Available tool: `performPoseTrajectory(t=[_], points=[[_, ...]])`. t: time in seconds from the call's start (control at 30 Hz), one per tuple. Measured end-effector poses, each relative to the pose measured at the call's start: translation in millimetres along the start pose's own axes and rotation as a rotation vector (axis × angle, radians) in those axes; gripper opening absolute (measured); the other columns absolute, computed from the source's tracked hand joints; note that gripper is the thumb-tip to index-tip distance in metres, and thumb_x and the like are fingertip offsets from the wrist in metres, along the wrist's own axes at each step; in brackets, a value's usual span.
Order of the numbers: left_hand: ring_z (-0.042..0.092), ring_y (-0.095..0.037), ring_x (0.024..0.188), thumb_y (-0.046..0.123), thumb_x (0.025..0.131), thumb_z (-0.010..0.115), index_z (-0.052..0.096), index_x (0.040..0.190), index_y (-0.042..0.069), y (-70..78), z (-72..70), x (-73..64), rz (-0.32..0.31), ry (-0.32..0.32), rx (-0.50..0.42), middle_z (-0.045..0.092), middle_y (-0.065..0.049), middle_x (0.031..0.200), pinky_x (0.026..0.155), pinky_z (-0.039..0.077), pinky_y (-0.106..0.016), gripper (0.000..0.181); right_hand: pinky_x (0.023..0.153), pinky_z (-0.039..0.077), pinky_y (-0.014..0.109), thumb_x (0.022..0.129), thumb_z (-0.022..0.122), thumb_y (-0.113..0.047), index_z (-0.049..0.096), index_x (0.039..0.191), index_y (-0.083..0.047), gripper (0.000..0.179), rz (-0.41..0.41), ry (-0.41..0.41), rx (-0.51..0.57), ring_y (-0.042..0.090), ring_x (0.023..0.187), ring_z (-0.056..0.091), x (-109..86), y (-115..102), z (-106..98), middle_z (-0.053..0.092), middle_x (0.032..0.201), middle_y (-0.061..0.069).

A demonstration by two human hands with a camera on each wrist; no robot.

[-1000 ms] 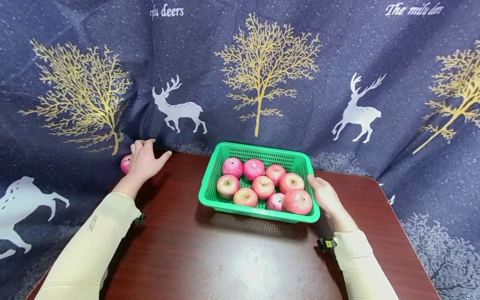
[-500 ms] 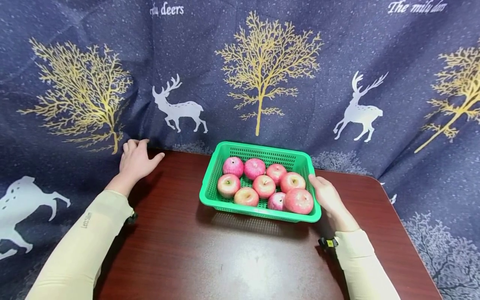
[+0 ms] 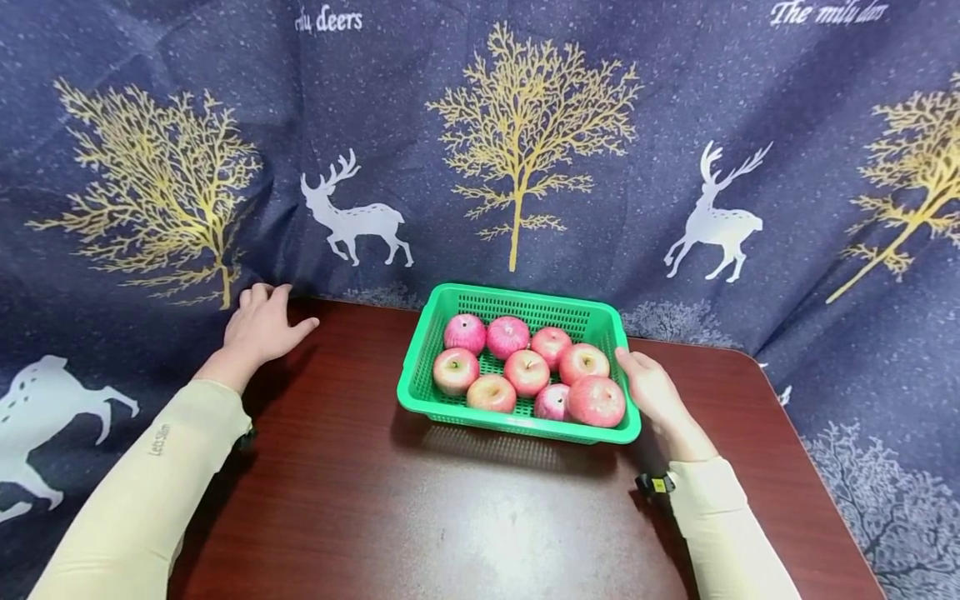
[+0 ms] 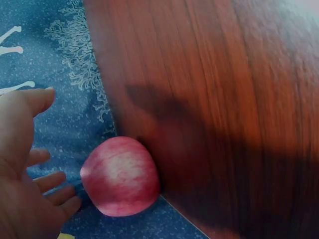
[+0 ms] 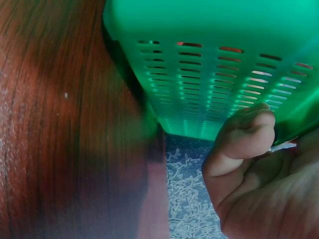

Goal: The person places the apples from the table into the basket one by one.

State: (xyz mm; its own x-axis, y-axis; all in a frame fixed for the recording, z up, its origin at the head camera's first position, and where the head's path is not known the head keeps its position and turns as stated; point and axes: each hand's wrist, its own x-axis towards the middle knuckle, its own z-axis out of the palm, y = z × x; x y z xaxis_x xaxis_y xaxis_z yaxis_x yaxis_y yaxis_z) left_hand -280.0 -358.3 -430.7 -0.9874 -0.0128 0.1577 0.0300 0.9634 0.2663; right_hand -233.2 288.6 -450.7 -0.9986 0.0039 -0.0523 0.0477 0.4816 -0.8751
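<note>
In the left wrist view, a red apple (image 4: pixel 121 177) sits at the table's edge against the cloth. My left hand (image 3: pixel 258 327) is spread beside it at the far left corner, thumb apart, with its fingertips close to the fruit; whether they touch is unclear. The hand hides this apple in the head view. On the right, my right hand (image 3: pixel 654 390) grips the right end of a green plastic basket (image 3: pixel 450 411), which stands on the table. Several red and pinkish apples (image 3: pixel 527 372) lie inside. The right wrist view shows bent fingers (image 5: pixel 249 137) against the slotted wall.
A dark reddish-brown wooden table (image 3: pixel 360 500) carries the basket. Behind it and along the sides hangs a blue cloth (image 3: pixel 450 125) printed with deer and trees, meeting the table's back edge.
My left hand has moved left and slightly down over the corner, and now covers the apple that showed to its left in the head view. The right hand and basket stay in place.
</note>
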Motion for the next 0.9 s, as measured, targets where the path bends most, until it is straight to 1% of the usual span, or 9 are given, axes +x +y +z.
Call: performPoseTrajectory(t=[0.1, 0.17, 0.33, 0.47, 0.63, 0.77, 0.9], points=[[0.03, -0.065, 0.137, 0.052, 0.105, 0.07, 0.037, 0.164, -0.009, -4.8, -0.5, -0.1, 0.01, -0.023, 0.017, 0.031, -0.046, 0.155, 0.099, 0.043, -0.077, 0.091, 0.079, 0.055, 0.03, 0.117, 0.045, -0.056, 0.066, 0.114, 0.002, 0.062, 0.004, -0.004, 0.002, 0.016, 0.089, 0.065, -0.1, -0.1, -0.1, 0.07, 0.094, 0.005], [0.03, -0.065, 0.138, 0.052, 0.104, 0.07, 0.037, 0.164, -0.009, -7.5, -1.0, -0.8, 0.006, -0.035, 0.025, 0.031, -0.046, 0.154, 0.1, 0.042, -0.078, 0.092, 0.079, 0.054, 0.031, 0.117, 0.044, -0.056, 0.065, 0.114, 0.002, 0.062, 0.002, -0.008, -0.002, 0.016, 0.089, 0.065, -0.3, -0.6, -0.4, 0.07, 0.094, 0.005], [0.028, -0.068, 0.139, 0.054, 0.104, 0.07, 0.037, 0.162, -0.009, -12.5, -0.8, -1.6, -0.027, -0.067, 0.027, 0.031, -0.047, 0.153, 0.105, 0.038, -0.08, 0.093, 0.079, 0.054, 0.031, 0.118, 0.044, -0.056, 0.065, 0.113, 0.001, 0.062, 0.002, -0.008, -0.01, 0.018, 0.088, 0.064, -0.9, -1.2, -0.6, 0.069, 0.093, 0.006], [0.026, -0.07, 0.14, 0.056, 0.103, 0.07, 0.037, 0.161, -0.009, -15.2, -0.4, -1.4, -0.053, -0.093, 0.019, 0.03, -0.049, 0.152, 0.106, 0.035, -0.082, 0.093, 0.081, 0.054, 0.032, 0.118, 0.043, -0.056, 0.066, 0.116, 0.003, 0.063, -0.003, -0.005, -0.032, 0.018, 0.091, 0.065, -1.3, -1.1, -0.4, 0.071, 0.098, 0.01], [0.024, -0.072, 0.139, 0.053, 0.103, 0.07, 0.038, 0.159, -0.01, -20.2, -0.6, -1.1, -0.065, -0.094, 0.02, 0.03, -0.051, 0.15, 0.104, 0.035, -0.084, 0.09, 0.085, 0.054, 0.032, 0.118, 0.042, -0.057, 0.066, 0.122, 0.003, 0.065, -0.003, -0.005, -0.046, 0.018, 0.095, 0.065, -0.6, -1.0, -0.5, 0.072, 0.105, 0.014], [0.025, -0.073, 0.138, 0.051, 0.103, 0.07, 0.04, 0.154, -0.011, -22.7, -2.4, -3.5, -0.075, -0.087, 0.02, 0.03, -0.054, 0.147, 0.101, 0.036, -0.085, 0.086, 0.082, 0.055, 0.03, 0.118, 0.042, -0.055, 0.066, 0.121, 0.004, 0.064, -0.006, -0.004, -0.027, 0.016, 0.093, 0.066, 0.1, -0.9, 0.4, 0.072, 0.102, 0.012], [0.027, -0.073, 0.137, 0.047, 0.102, 0.073, 0.04, 0.152, -0.012, -23.7, -1.9, -6.4, -0.087, -0.078, 0.006, 0.03, -0.055, 0.144, 0.099, 0.037, -0.086, 0.084, 0.081, 0.055, 0.03, 0.118, 0.044, -0.053, 0.066, 0.121, 0.005, 0.062, -0.006, -0.001, -0.011, 0.014, 0.091, 0.066, -0.5, -1.3, 0.8, 0.072, 0.1, 0.008]])
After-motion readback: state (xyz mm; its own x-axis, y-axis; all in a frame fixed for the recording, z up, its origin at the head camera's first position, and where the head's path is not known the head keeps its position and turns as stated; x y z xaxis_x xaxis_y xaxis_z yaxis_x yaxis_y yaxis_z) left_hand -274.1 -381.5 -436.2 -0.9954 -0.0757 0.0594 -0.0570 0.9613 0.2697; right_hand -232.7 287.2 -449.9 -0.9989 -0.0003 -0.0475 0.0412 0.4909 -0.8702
